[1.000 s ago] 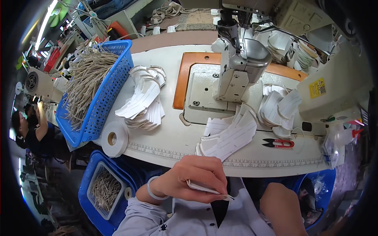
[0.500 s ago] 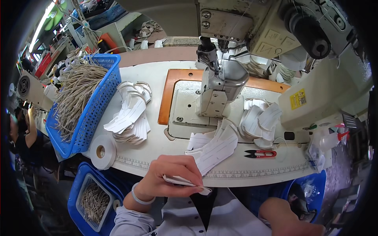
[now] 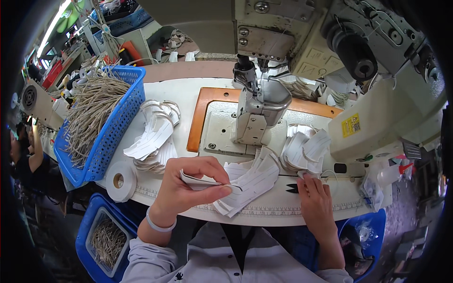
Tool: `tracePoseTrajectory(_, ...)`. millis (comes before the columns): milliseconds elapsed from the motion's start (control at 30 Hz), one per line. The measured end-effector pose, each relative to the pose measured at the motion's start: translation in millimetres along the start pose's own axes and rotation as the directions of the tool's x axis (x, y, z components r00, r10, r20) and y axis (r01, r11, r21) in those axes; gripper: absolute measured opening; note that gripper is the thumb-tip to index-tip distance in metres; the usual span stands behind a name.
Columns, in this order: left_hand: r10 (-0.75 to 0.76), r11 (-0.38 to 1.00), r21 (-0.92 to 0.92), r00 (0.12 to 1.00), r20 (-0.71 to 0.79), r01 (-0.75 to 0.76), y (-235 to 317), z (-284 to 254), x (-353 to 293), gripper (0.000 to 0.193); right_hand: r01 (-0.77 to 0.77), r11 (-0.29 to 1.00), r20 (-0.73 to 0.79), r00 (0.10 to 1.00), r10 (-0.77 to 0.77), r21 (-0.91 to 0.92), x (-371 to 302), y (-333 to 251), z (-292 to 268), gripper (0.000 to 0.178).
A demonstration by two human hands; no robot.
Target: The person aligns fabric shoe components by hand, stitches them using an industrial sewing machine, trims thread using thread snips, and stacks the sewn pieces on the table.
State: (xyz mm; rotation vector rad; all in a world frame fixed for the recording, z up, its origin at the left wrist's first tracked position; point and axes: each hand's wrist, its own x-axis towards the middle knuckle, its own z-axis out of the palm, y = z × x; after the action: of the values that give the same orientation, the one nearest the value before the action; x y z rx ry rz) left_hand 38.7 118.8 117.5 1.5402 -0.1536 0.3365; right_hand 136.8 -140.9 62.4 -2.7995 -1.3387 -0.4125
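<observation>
My left hand (image 3: 196, 186) is closed, pinching a folded white fabric piece (image 3: 203, 183) between thumb and fingers above the table's front edge. Just beyond it, a fanned pile of white fabric pieces with dark line marks (image 3: 257, 181) lies in front of the sewing machine's post (image 3: 259, 113). My right hand (image 3: 317, 203) rests on the table with fingers stretched forward, its tips at the near edge of a right-hand stack of white pieces (image 3: 306, 146). It covers the handles of the thread snips (image 3: 293, 188), whose dark blades show beside it; the thumb is mostly hidden.
Another stack of white pieces (image 3: 155, 134) lies at left, near a white tape roll (image 3: 121, 181) and a blue basket (image 3: 113, 127) of beige cords. Below stands a blue tub (image 3: 87, 236). The machine's head (image 3: 269, 42) overhangs the post. A blue bin (image 3: 375, 236) stands lower right.
My right hand has come up from below the table's edge onto the tabletop, over the snips' handles. My left hand, still pinching the white piece, has moved up and slightly left.
</observation>
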Motion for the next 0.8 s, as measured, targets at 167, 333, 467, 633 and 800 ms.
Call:
tracePoseTrajectory(167, -0.272, 0.958, 0.058, 0.955, -0.117, 0.28, -6, 8, 7, 0.009, 0.024, 0.973, -0.151, 0.988, 0.011, 0.231, 1, -6, -7, 0.029)
tracePoseTrajectory(333, -0.325, 0.938, 0.101, 0.943, -0.066, 0.33, -24, 1, 0, 0.009, 0.075, 0.69, -0.248, 0.956, 0.156, 0.72, 4, -12, -51, 0.021)
tracePoseTrajectory(467, 0.48, 0.733, -0.634, 0.848, 0.224, -0.247, 30, -3, -6, 0.021, 0.36, 0.222, -0.41, 0.877, 0.25, 0.906, -12, -2, -103, 0.019)
tracePoseTrajectory(633, 0.631, 0.377, -0.719, 0.73, -0.262, -0.584, 75, 31, -25, 0.015, 0.361, -0.006, -0.357, 0.918, -0.17, 0.932, 2, -8, -173, 0.028)
tracePoseTrajectory(800, 0.639, 0.433, -0.649, 0.721, -0.268, -0.625, 83, 19, -55, 0.014, 0.418, -0.016, -0.416, 0.9, -0.131, 0.908, 1, -7, -167, 0.028)
